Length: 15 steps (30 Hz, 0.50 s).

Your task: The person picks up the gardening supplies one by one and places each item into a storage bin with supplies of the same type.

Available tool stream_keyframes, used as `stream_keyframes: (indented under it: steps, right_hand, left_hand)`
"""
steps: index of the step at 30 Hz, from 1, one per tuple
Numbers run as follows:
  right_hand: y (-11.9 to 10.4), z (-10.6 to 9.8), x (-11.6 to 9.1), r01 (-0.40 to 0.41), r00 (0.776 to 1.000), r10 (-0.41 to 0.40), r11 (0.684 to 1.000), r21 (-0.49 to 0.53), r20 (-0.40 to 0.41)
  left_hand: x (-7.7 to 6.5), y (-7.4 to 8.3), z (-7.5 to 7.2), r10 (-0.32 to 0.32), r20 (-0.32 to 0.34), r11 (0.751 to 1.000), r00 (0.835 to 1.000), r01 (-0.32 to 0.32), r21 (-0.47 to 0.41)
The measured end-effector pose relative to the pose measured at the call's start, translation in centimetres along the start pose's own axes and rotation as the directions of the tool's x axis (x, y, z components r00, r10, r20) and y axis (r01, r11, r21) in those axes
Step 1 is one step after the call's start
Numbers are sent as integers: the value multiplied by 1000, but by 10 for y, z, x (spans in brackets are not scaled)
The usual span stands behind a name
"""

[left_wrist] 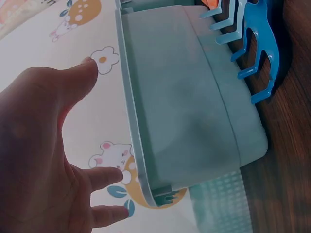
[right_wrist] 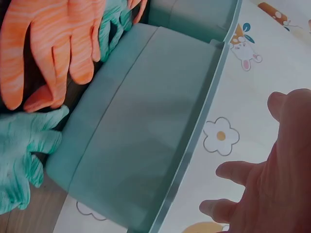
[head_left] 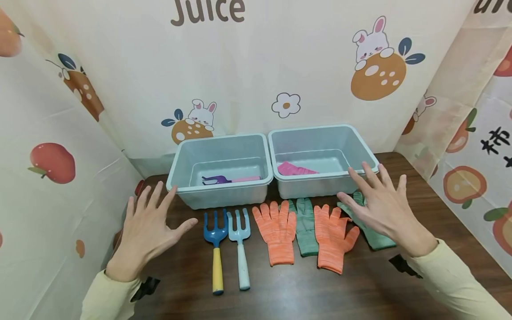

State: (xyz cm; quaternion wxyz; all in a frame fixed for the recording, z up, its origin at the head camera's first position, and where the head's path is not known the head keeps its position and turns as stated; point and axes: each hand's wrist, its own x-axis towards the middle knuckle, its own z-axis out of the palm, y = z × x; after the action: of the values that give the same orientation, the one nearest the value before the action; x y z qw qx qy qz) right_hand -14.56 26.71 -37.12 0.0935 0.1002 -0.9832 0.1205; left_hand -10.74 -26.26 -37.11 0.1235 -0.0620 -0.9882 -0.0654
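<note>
My left hand point(head_left: 150, 229) hovers with spread fingers at the front left corner of the left bin point(head_left: 224, 198), holding nothing. Likewise spread, my right hand point(head_left: 382, 206) is over the front right of the right bin point(head_left: 316, 189), above a green glove point(head_left: 378, 238) it partly hides. Between the hands lie a blue hand fork with a yellow handle point(head_left: 217, 266), a pale blue hand fork point(head_left: 242, 262), an orange glove point(head_left: 278, 240), a second green glove point(head_left: 306, 231) and another orange glove point(head_left: 332, 244). Inside the left bin is a purple fork with a pink handle point(head_left: 246, 179); the right bin holds a pink item point(head_left: 296, 169).
Both light blue bins stand side by side at the back of the dark wooden table point(head_left: 280, 295). A printed cloth point(head_left: 248, 66) hangs behind them and continues along both sides. Something red point(head_left: 139, 187) shows at the table's left edge.
</note>
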Motion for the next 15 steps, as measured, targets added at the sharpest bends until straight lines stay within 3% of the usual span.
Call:
stream_keyframes:
  steps: [8,15]
  right_hand:
    - [-8,0,0,13,1000,-13,1000,22,15]
    - [-12,1,-1,80,997,-80,996,46,-4]
  left_hand:
    - [1,0,1,2,-22,1000,1000,-2,0]
    - [4,2,2,18,-71,1000,997,-19,-12]
